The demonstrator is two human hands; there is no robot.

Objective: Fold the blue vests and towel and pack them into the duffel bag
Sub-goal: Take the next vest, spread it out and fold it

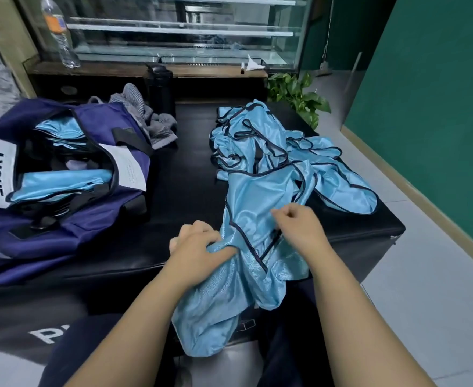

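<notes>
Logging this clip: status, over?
Left hand and right hand both gripping one blue vest at table edge. Unfolded vests piled beyond. Duffel bag open, partly packed. Nothing blocking.

There is only one view. The camera sits on the person's head and looks forward and down. It is very close to the left hand [199, 244] and the right hand [299, 227], which reach out from the bottom edge. The black table [185, 174] fills the middle. The bag [62, 169] is at the left, and the glass case [174, 29] is far off at the top. The picture bends at the edges, so it takes in a lot.
</notes>
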